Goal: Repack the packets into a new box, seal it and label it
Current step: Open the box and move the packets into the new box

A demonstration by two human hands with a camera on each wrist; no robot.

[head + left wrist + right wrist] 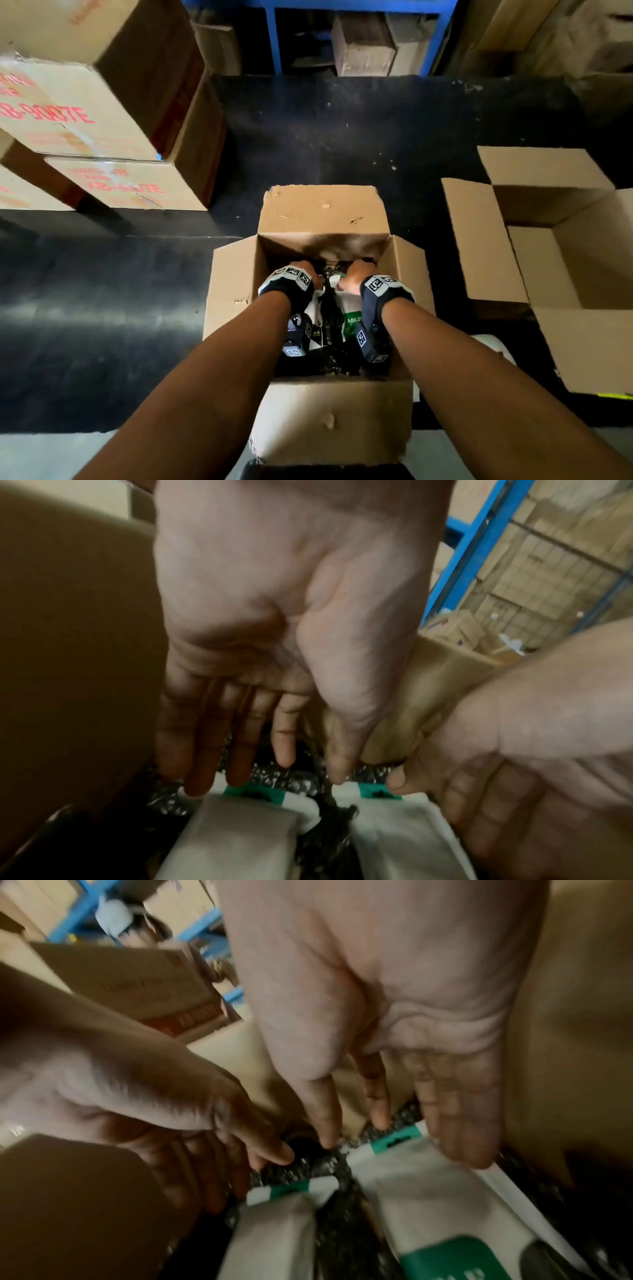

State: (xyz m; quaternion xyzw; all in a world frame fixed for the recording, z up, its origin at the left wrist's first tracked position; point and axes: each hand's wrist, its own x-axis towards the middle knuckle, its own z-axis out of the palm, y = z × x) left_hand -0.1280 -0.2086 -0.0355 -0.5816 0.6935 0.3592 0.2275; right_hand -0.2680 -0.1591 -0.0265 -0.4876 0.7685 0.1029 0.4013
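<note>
Dark flooring fills the head view, with a blue metal rack of cartons at the far edge and stacked cartons printed in red on the left. At centre stands an open worn cardboard box, its four flaps folded outward. Both forearms reach down into it; each wrist wears a dark strap with black-and-white marker squares. The left hand and right hand sit side by side deep inside the box, over white packets with green print that lie on a dark speckled lining. To the right, well apart, a second open box stands with flaps spread. From the left wrist view, the left hand shows its palm, fingers straight and pointing down, their tips touching the green-banded top edge of a white packet; nothing is gripped. The right hand is beside it, thumb tip at the top edge of a second packet. From the right wrist view, the right hand also has straight fingers lowered onto a white packet, with no curl around it. The left hand reaches toward the neighbouring packet. Both wrist views are blurred.
</note>
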